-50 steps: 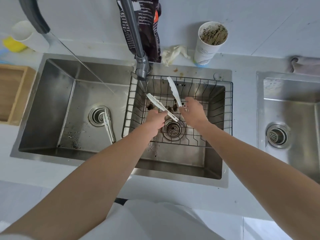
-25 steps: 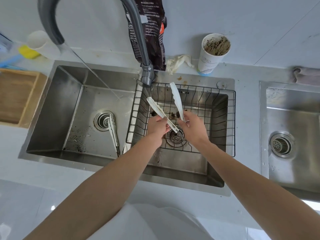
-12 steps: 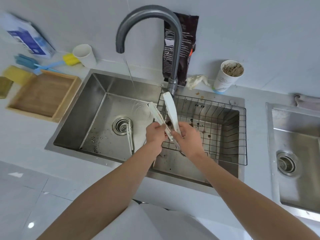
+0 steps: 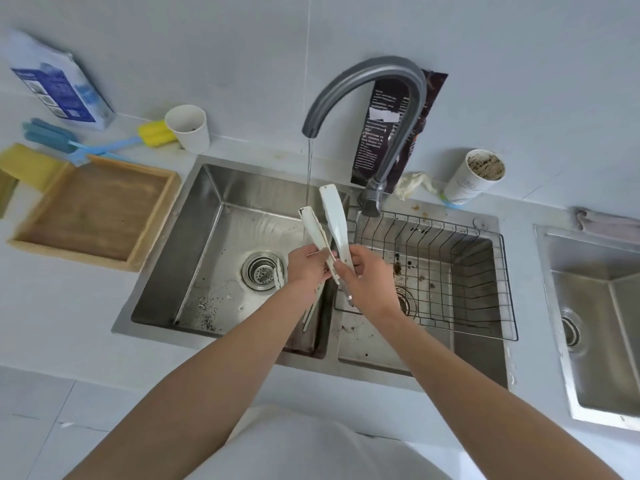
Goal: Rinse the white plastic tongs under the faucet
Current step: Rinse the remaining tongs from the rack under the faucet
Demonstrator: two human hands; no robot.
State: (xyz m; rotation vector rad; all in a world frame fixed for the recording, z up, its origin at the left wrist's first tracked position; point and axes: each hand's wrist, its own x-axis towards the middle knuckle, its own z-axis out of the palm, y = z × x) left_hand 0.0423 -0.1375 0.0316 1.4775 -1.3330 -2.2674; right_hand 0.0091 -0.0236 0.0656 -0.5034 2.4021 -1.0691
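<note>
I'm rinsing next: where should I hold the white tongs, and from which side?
Grip the white tongs low on the arms, toward their joined end, from the near side: the arms point up and away, so the tips are free under the water stream.

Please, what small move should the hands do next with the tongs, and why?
Probably shift the white plastic tongs slightly leftward. The water stream from the faucet appears to land on the left blade tip, while the right blade stands beside it, seemingly outside the water. The left hand and right hand both grip the tongs.
</note>
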